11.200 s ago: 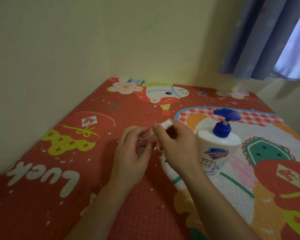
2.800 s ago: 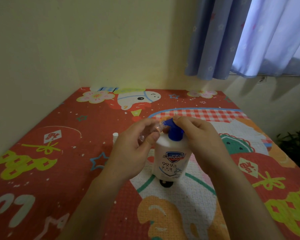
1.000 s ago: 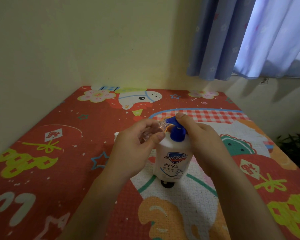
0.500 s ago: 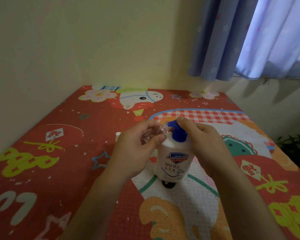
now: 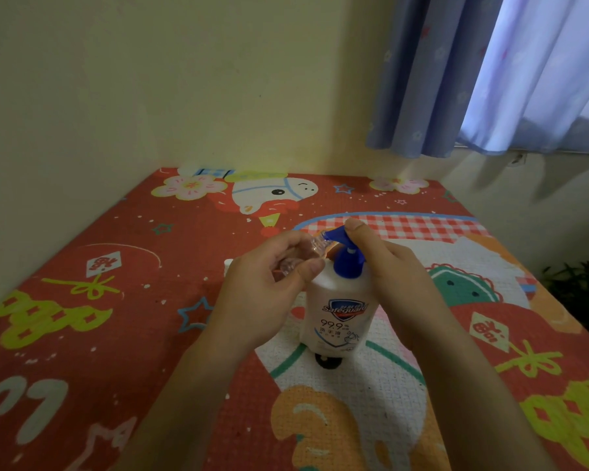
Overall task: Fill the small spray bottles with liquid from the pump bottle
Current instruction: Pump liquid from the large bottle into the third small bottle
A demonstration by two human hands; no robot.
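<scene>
Our left hand (image 5: 269, 287) grips the small spray bottle (image 5: 300, 258), tilted, mouth at the nozzle. Our right hand (image 5: 388, 263) rests a fingertip on the pump bottle (image 5: 340, 314) head, now risen again: another stroke seems due.

White pump bottle (image 5: 337, 311) with blue pump head (image 5: 344, 253); red cartoon-printed mat (image 5: 116, 300) with checks, stars, flowers; blue curtain (image 5: 456, 73).

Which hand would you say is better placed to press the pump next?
The right hand: its forefinger already rests on the blue pump head, while the left hand holds the small clear bottle at the spout.
</scene>
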